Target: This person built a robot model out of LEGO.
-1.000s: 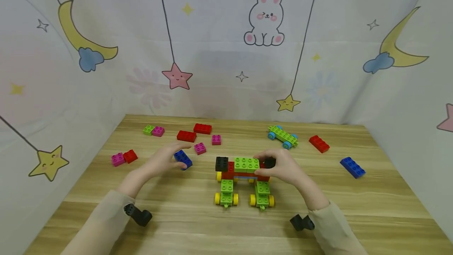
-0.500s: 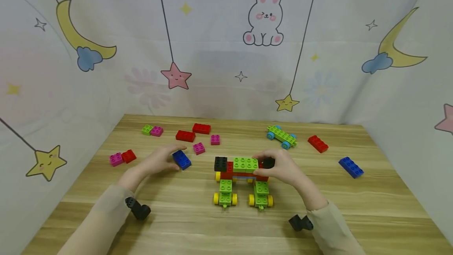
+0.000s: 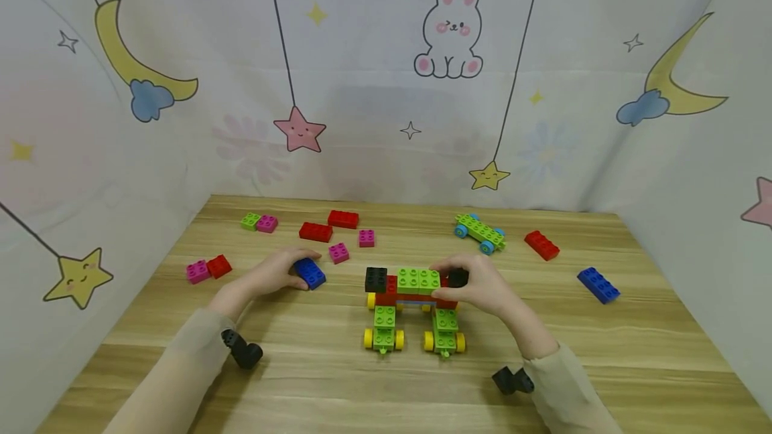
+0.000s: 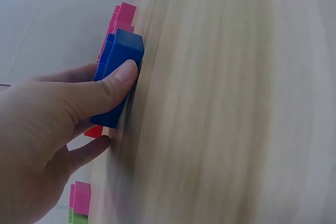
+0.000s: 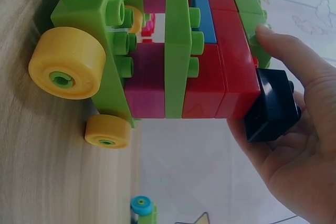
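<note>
My left hand (image 3: 265,276) pinches a blue toy building brick (image 3: 311,274) lying left of the middle of the table. In the left wrist view the thumb (image 4: 124,75) presses one long side of it, and the fingers are partly hidden behind. On the right, my right hand (image 3: 480,284) grips the top of a brick-built model (image 3: 413,299) with yellow wheels. Two lime bricks (image 3: 419,280) sit along its top, with a black brick (image 3: 376,279) at its left end. The right wrist view shows red, lime and magenta layers above a wheeled base (image 5: 110,51); a second black brick (image 5: 270,106) lies beside the palm.
Loose magenta bricks (image 3: 339,252) and red bricks (image 3: 315,232) lie beyond the left hand. A lime car base (image 3: 480,233) with blue wheels stands at the back right. Farther right lie a red brick (image 3: 542,245) and a blue brick (image 3: 598,284). A printed curtain surrounds the table.
My left hand has closed its thumb and fingers onto the blue brick, which was between them untouched before. The right hand and the model stay in place.
</note>
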{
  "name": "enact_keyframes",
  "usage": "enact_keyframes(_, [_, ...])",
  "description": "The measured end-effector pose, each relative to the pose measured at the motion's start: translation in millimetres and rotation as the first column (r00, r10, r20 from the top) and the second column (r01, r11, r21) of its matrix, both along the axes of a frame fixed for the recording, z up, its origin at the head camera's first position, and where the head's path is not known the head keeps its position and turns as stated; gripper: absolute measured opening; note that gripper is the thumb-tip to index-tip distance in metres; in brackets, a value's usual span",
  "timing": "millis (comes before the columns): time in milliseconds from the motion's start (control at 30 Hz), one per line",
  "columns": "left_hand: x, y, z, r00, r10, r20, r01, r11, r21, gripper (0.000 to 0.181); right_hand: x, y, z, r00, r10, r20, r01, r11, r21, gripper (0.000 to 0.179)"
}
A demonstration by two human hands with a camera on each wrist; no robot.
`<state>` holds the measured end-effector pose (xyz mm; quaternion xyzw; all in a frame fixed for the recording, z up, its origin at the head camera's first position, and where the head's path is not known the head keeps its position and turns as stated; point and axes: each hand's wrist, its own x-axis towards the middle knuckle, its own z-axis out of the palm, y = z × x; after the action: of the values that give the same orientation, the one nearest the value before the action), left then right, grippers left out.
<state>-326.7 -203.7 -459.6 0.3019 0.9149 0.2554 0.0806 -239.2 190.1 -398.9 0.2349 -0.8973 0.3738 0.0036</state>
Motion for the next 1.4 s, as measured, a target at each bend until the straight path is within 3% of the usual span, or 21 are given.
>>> enact_keyframes(533, [-3.0,-1.2,-4.4,1.000,-0.011,-0.018,0.010,1.000,-0.008,0.042,0.6,1.1,-1.0,1.000,0.007,0.007,-0.007,1.000,-0.011,0.036])
enact_keyframes(1033, [-0.8,-3.3,-6.3,0.998,0.058,-0.015,-0.058,0.998,0.010,0.039,0.6,1.4,-0.4,1.000,0.011,0.000,-0.011,1.000,-0.011,0.036])
enact_keyframes(1267, [6.5,0.8,8.9,0.994,0.112,-0.014,-0.111,0.992,0.059,0.042,-0.8,2.5,-1.4,1.000,0.010,0.000,-0.010,1.000,-0.001,0.036])
enact_keyframes(1400, [11.3,6.4,22.0,0.989,0.140,-0.057,-0.135,0.987,0.084,0.042,-1.6,2.5,-1.3,1.000,0.018,-0.003,-0.018,1.000,-0.001,0.036])
